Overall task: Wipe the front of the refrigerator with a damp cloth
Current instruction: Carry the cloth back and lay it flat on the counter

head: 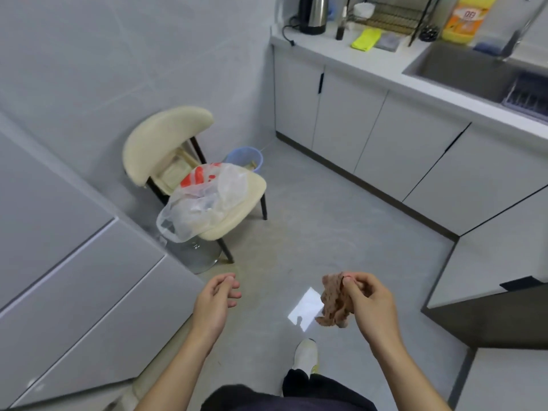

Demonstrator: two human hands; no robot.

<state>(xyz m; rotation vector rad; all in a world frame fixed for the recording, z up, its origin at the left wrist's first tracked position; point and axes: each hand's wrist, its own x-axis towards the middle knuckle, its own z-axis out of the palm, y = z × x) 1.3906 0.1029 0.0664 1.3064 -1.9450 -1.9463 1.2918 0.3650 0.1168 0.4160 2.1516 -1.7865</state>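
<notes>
The grey refrigerator (68,271) fills the left side of the head view, its flat door panels split by thin seams. My right hand (369,301) pinches a crumpled brownish-pink cloth (335,301) between thumb and fingertips; the cloth hangs down above the floor, well to the right of the refrigerator. My left hand (216,299) hovers just off the refrigerator's near corner with its fingers loosely curled, holding nothing.
A cream chair (184,149) carrying a plastic bag (204,200) stands beyond the refrigerator, with a blue bin (246,157) behind it. Grey cabinets (385,137) and a counter with a sink (462,66) and a kettle (312,13) run along the right. My shoe (305,355) is on the floor.
</notes>
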